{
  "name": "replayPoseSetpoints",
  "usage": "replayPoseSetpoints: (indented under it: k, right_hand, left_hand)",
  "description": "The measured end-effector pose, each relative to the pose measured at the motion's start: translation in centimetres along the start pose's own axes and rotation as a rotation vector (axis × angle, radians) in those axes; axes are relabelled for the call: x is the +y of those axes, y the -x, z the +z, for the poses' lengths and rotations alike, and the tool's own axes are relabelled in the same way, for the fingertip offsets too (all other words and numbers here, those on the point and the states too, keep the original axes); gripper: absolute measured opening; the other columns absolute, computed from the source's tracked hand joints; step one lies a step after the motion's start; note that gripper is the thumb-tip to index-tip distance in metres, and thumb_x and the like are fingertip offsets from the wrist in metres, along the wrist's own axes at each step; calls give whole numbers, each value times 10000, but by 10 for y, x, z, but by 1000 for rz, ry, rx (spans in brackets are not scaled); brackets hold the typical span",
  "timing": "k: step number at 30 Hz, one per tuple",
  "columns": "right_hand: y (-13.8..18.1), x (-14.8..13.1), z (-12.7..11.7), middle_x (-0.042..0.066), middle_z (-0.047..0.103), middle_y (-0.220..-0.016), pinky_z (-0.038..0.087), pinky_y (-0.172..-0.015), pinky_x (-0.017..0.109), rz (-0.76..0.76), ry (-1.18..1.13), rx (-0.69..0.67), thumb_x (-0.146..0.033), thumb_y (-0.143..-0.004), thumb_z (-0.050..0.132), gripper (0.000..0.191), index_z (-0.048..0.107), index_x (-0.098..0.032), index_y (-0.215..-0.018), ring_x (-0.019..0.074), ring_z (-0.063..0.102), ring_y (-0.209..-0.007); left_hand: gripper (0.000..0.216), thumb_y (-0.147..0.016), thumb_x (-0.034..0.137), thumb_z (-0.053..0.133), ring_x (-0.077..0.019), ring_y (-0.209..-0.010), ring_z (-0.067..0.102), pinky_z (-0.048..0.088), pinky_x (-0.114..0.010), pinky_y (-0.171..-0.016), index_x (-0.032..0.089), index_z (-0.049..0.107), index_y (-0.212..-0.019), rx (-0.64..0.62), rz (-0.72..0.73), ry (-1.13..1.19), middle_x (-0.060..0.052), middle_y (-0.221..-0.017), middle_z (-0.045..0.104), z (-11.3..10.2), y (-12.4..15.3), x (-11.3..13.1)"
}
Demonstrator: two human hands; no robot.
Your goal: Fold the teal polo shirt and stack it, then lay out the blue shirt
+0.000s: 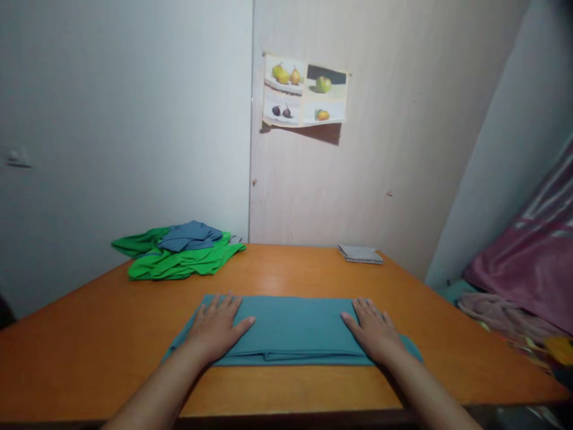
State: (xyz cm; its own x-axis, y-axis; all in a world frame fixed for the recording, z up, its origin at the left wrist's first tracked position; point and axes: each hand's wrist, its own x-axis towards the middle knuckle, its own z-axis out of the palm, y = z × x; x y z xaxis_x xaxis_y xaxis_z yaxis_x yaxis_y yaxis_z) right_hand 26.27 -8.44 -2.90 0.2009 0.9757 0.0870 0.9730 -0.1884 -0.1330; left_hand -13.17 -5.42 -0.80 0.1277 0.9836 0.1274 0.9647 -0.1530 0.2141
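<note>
A teal cloth (293, 325), folded into a long flat rectangle, lies near the front edge of the table. Its layered edges face me, with a small step in the fold near the middle. My left hand (217, 328) rests flat on the left end of the cloth, fingers stretched away from me and thumb pointing inward. On the right end lies my right hand (373, 331), also flat with its fingers spread. Both palms press on the top layer, and neither hand grips anything. The cloth's outer corners stick out past both wrists.
On the orange table (286, 391), a loose pile of green clothes (183, 263) with a blue-grey garment (190, 236) on top sits at the back left. A folded checked cloth (360, 254) lies at the back right. Behind is a wall with a fruit poster (304, 92).
</note>
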Motion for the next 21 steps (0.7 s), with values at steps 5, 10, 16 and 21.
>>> replayPoseSetpoints:
  k: [5,10,16,21]
  right_hand:
    - [-8,15,14,95,317,-1615,201,-1192,586,-28,49,17,-659,-938,228,790,389,-154,-1525,311,206,-1508]
    - [-10,16,27,131,361,-1587,209,-1174,635,-95,48,86,-645,-926,264,777,453,-136,-1482,336,218,-1502]
    - [14,-51,20,109,407,-1561,211,-1196,598,-345,-129,113,-679,-917,335,754,507,-178,-1454,322,250,-1493]
    - [46,-117,4,66,389,-1570,177,-1224,551,-557,-227,82,-676,-934,373,708,490,-230,-1472,291,251,-1496]
  left_hand:
    - [583,-905,520,460,-280,-1298,537,381,-368,-1093,142,611,-1322,167,29,382,-146,-1399,595,-8,-5,-25]
    - [304,-935,349,413,-212,-927,658,459,-278,-779,187,670,-922,291,-176,412,-81,-972,729,-33,-5,-62]
    - [308,-903,393,496,-181,-686,595,325,-260,-558,193,595,-690,210,-333,328,-46,-717,659,-41,9,-79]
    - [380,-752,578,668,-188,-625,580,300,-260,-526,206,613,-695,98,-394,293,-24,-650,630,-42,14,-71]
